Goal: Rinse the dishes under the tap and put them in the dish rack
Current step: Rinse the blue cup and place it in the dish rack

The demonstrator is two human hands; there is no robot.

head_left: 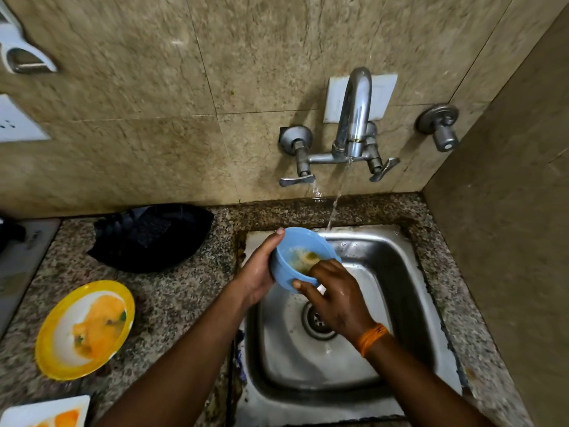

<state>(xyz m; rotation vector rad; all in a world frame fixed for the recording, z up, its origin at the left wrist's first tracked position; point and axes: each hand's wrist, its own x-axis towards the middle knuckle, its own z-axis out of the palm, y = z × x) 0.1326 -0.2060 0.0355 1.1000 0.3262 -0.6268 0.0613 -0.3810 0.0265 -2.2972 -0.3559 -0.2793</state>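
Left hand (258, 272) grips blue bowl (284, 272) over sink (400, 272); right hand (338, 294) fingers inside bowl, thumb on rim

Right hand's fingertips: hidden inside the tilted blue plastic bowl (295, 257).
White square plate with orange residue (46, 412): cut off by the bottom edge.
Steel sink's drain (314, 322): partly covered by the right hand (337, 295).

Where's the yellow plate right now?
In the head view the yellow plate lies on the granite counter left of the sink, in front of a dark cloth, with orange food residue on it.
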